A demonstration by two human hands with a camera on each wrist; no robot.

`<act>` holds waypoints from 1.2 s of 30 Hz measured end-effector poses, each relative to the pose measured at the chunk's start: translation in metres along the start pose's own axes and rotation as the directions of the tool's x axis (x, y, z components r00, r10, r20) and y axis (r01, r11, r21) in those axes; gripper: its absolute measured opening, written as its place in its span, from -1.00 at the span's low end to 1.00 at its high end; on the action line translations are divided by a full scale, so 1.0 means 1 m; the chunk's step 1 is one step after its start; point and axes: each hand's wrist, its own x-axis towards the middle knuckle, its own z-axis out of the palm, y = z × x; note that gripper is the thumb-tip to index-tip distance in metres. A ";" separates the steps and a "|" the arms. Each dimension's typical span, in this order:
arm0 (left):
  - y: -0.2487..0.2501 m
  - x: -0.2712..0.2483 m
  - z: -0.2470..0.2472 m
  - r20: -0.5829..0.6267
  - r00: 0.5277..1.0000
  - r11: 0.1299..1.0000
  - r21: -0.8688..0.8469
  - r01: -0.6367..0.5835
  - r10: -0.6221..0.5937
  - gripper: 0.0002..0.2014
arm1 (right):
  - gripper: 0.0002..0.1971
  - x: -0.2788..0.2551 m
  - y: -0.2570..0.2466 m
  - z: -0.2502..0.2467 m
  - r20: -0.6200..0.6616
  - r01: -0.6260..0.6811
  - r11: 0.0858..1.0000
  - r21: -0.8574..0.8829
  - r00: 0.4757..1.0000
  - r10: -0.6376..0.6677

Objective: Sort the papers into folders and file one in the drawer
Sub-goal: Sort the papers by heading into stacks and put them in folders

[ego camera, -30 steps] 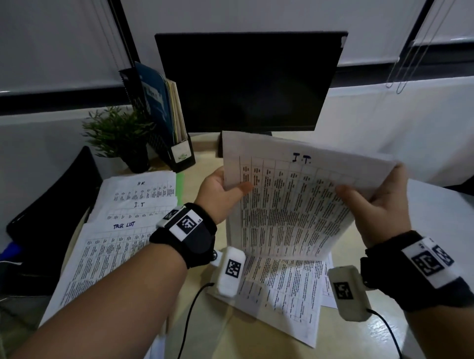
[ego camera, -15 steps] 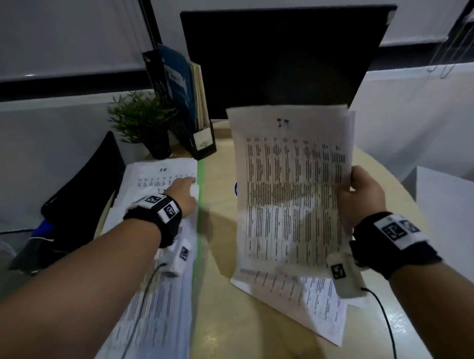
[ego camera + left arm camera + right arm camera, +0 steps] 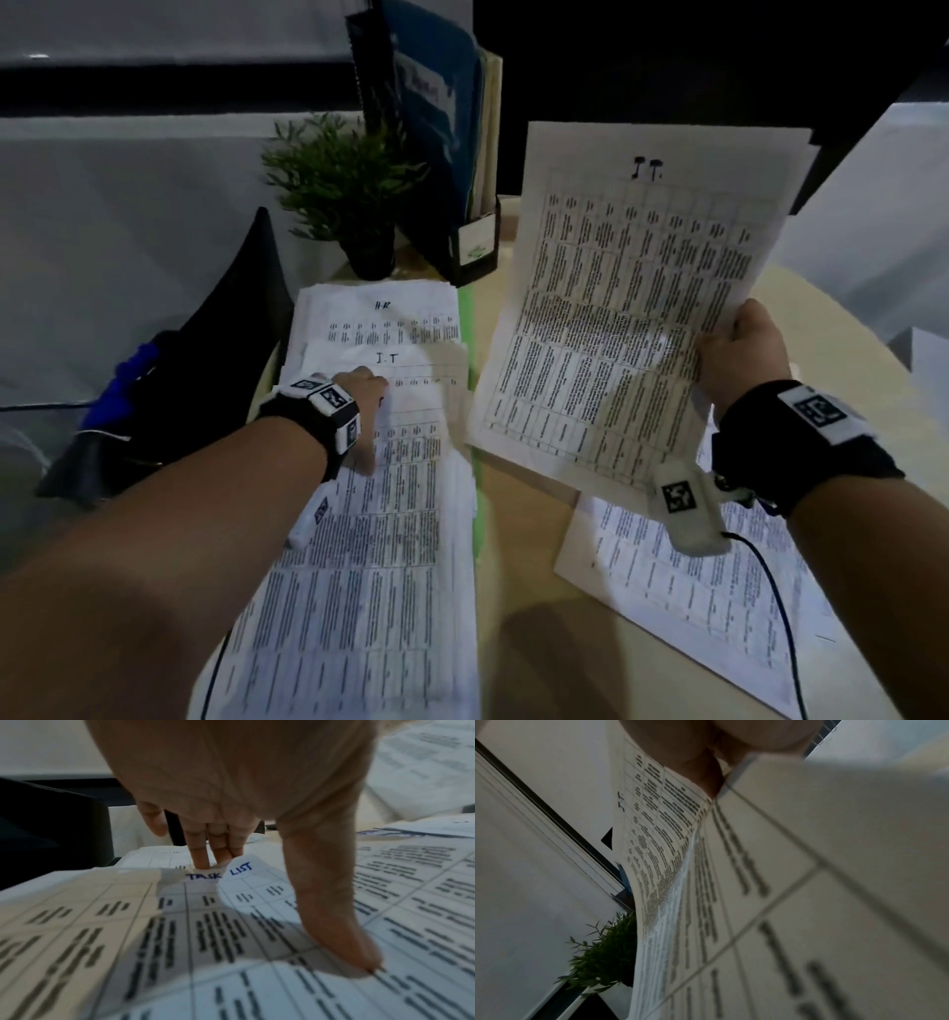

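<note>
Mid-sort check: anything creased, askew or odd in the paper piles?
Yes: the TASK LIST sheet is rumpled at its top edge, where the left hand fingers press in. Other sheets look flat.

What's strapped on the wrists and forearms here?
Bare forearms, no sleeves. The left hand and right hand each carry a black wrist strap with a white plate bearing a square black-and-white marker. Under each wrist hangs a white camera pod, also marked, trailing a black cable.
</note>
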 end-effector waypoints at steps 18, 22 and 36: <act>0.000 0.007 -0.021 0.046 0.988 0.989 0.015 -0.146 0.145 0.22 | -0.73 0.015 -0.036 0.037 -0.188 0.074 0.995 0.069 0.980 -0.060; 0.004 0.006 -0.023 0.076 0.987 0.986 0.084 -0.147 0.140 0.21 | -0.74 0.014 -0.044 0.048 -0.161 0.096 0.988 0.125 0.984 -0.075; 0.003 -0.034 0.011 -0.390 0.914 0.958 -0.202 -0.203 0.112 -0.90 | -0.72 0.025 -0.058 0.093 -0.053 0.185 0.952 0.242 0.983 -0.177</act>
